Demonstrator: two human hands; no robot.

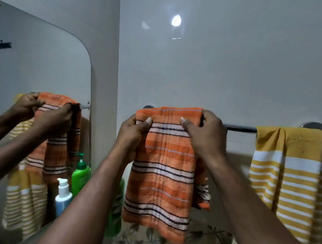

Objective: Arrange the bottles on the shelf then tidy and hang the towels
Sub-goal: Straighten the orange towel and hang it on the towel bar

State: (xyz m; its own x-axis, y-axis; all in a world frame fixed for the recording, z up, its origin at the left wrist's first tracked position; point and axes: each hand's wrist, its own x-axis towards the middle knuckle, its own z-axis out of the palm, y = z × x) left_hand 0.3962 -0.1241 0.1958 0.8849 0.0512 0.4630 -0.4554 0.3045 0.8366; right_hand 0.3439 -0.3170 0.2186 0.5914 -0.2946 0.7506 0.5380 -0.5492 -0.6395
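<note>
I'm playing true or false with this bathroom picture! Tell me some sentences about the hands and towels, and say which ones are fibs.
1. The left hand and the right hand both pinch the orange striped towel. True.
2. The yellow striped towel lies on the floor. False: it hangs over the towel rail, near its right end.
3. The orange striped towel is to the left of the yellow striped towel. True.
4. The mirror is to the right of both towels. False: it is on the wall to their left.
</note>
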